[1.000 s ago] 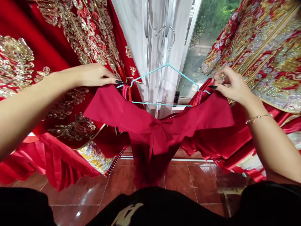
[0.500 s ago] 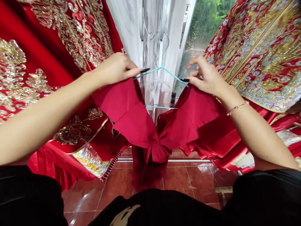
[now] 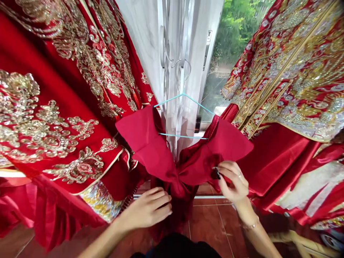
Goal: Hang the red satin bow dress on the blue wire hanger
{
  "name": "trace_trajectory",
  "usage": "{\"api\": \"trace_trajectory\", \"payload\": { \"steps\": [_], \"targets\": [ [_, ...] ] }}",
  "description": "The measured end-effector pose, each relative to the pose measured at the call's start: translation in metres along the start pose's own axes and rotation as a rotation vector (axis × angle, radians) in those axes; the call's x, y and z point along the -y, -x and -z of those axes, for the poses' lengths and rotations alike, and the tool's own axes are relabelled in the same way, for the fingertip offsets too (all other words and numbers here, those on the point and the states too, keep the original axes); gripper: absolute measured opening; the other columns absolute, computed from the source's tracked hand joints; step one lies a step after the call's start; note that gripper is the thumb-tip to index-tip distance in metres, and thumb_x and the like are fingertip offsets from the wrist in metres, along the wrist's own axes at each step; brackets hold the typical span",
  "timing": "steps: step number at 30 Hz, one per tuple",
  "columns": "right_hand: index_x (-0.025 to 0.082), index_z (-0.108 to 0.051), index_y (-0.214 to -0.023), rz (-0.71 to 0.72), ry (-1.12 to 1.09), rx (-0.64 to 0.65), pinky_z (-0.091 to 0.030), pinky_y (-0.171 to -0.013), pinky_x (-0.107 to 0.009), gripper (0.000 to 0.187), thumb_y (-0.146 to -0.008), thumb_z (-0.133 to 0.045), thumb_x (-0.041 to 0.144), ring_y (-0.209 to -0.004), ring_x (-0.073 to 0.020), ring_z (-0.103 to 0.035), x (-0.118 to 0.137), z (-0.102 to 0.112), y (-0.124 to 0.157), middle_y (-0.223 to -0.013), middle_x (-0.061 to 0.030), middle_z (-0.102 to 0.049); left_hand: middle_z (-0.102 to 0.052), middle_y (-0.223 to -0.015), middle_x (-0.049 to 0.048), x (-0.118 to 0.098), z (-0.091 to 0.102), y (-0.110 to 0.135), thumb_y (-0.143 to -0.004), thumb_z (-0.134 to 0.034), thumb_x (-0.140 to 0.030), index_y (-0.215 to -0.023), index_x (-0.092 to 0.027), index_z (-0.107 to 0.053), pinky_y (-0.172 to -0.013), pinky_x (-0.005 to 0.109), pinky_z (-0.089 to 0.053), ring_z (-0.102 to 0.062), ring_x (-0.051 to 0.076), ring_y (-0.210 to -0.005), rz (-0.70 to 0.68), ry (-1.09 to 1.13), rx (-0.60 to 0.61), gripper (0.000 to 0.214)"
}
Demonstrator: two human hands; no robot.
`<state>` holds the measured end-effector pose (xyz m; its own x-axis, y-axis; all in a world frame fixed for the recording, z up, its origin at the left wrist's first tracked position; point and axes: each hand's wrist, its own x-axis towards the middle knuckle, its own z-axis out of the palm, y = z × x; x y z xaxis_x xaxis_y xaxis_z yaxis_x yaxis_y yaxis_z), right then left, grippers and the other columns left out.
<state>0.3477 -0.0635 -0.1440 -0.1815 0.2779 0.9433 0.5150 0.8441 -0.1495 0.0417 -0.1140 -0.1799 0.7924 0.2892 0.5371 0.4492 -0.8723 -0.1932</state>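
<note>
A dark red dress (image 3: 156,156) with wide, stiff shoulder flaps and a gathered centre hangs before me on a thin hanger (image 3: 183,94) with light blue arms and a silver hook. My left hand (image 3: 150,208) is low at the dress's left side, back upward, fingers loosely bent and slightly apart against the darker lower cloth; its thumb is hidden. My right hand (image 3: 233,181) pinches the lower edge of the right flap between thumb and fingers. Dark nails show at the pinch, and a bracelet circles that wrist.
Red garments with gold beading (image 3: 83,168) hang close on the left. A heavily beaded jacket (image 3: 303,68) and red satin skirt (image 3: 279,161) hang on the right. Behind stand a white door frame (image 3: 195,46) and a window (image 3: 231,46). Reddish tiles (image 3: 206,222) cover the floor.
Both hands have left the hanger's arms and come down to the dress's middle, right hand onto the flap's lower edge. The hanger and dress sit lower in view.
</note>
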Motion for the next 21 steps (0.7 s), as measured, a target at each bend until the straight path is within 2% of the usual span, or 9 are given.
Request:
{"api": "trace_trajectory", "payload": {
  "steps": [2,4,5,7,9,10,12,15,21],
  "targets": [
    [0.056,-0.056,-0.135,-0.027,0.125,-0.032,-0.058,-0.053,-0.056,0.062,-0.081,-0.059,0.025,-0.067,-0.0336,-0.07,-0.008,0.003,0.001,-0.083,-0.0015,-0.074,-0.073,-0.079,0.0034,0.0,-0.002,0.001,-0.083,-0.064,-0.019,-0.085,-0.03,-0.075,-0.067,0.031,-0.065,-0.067,0.019,-0.069,0.108,0.018,-0.087,0.015],
    [0.054,-0.057,-0.134,-0.035,0.187,-0.01,-0.06,-0.07,-0.058,0.059,-0.084,-0.06,0.023,-0.083,-0.0329,-0.072,-0.019,0.016,-0.023,-0.096,-0.0026,-0.074,-0.075,-0.085,0.0061,0.014,0.021,-0.018,-0.091,-0.054,-0.02,-0.098,-0.028,-0.075,-0.072,0.032,-0.067,-0.071,0.022,-0.077,0.115,0.029,-0.159,0.024],
    [0.05,-0.059,-0.133,-0.009,0.173,0.064,-0.06,-0.079,-0.056,0.054,-0.086,-0.059,0.024,-0.092,-0.0315,-0.072,-0.025,0.023,-0.042,-0.105,-0.0034,-0.074,-0.075,-0.091,0.0074,0.025,0.037,-0.034,-0.094,-0.048,-0.018,-0.106,-0.025,-0.074,-0.076,0.032,-0.067,-0.072,0.022,-0.083,0.088,0.012,-0.129,0.03],
    [0.038,-0.066,-0.126,0.01,0.117,0.358,-0.058,-0.089,-0.049,0.037,-0.09,-0.056,0.03,-0.104,-0.0289,-0.07,-0.036,0.036,-0.086,-0.118,-0.0061,-0.071,-0.074,-0.101,0.0093,0.051,0.067,-0.078,-0.099,-0.043,-0.02,-0.118,-0.022,-0.068,-0.079,0.035,-0.066,-0.072,0.023,-0.09,0.045,-0.098,-0.068,0.031],
    [0.031,-0.07,-0.113,0.013,0.117,0.687,-0.057,-0.088,-0.043,0.026,-0.093,-0.056,0.038,-0.102,-0.026,-0.07,-0.046,0.04,-0.128,-0.115,-0.0066,-0.071,-0.072,-0.108,0.0116,0.079,0.082,-0.129,-0.101,-0.043,-0.022,-0.119,-0.017,-0.065,-0.081,0.037,-0.064,-0.07,0.024,-0.095,-0.019,-0.155,-0.126,0.029],
    [0.029,-0.071,-0.105,0.021,0.115,0.803,-0.056,-0.085,-0.04,0.023,-0.094,-0.054,0.041,-0.097,-0.0241,-0.07,-0.051,0.039,-0.144,-0.11,-0.0066,-0.071,-0.071,-0.108,0.0127,0.092,0.083,-0.155,-0.101,-0.041,-0.023,-0.117,-0.014,-0.066,-0.081,0.038,-0.062,-0.07,0.024,-0.093,-0.066,-0.182,-0.15,0.03],
    [0.025,-0.069,-0.092,0.042,0.1,0.931,-0.054,-0.078,-0.036,0.028,-0.096,-0.052,0.047,-0.084,-0.0199,-0.068,-0.061,0.035,-0.166,-0.098,-0.0058,-0.07,-0.067,-0.121,0.0149,0.114,0.075,-0.201,-0.099,-0.041,-0.018,-0.117,-0.012,-0.065,-0.098,0.046,-0.054,-0.066,0.027,-0.109,-0.029,-0.276,-0.091,0.031],
    [0.023,-0.062,-0.085,0.027,0.076,0.913,-0.051,-0.071,-0.033,0.035,-0.095,-0.053,0.055,-0.07,-0.0158,-0.061,-0.078,0.031,-0.172,-0.082,-0.0024,-0.065,-0.07,-0.111,0.0104,0.135,0.053,-0.247,-0.096,-0.046,-0.017,-0.11,-0.013,-0.067,-0.096,0.042,-0.051,-0.067,0.025,-0.105,0.049,-0.229,0.08,0.025],
    [0.027,-0.053,-0.104,-0.109,-0.024,0.49,-0.059,-0.068,-0.04,0.045,-0.088,-0.055,0.069,-0.07,-0.0178,-0.061,-0.117,0.029,-0.148,-0.088,-0.0008,-0.063,-0.07,-0.084,0.0066,0.137,0.036,-0.273,-0.09,-0.051,-0.011,-0.09,-0.013,-0.068,-0.068,0.028,-0.043,-0.064,0.018,-0.078,0.168,-0.044,0.131,0.018]
  ]
}}
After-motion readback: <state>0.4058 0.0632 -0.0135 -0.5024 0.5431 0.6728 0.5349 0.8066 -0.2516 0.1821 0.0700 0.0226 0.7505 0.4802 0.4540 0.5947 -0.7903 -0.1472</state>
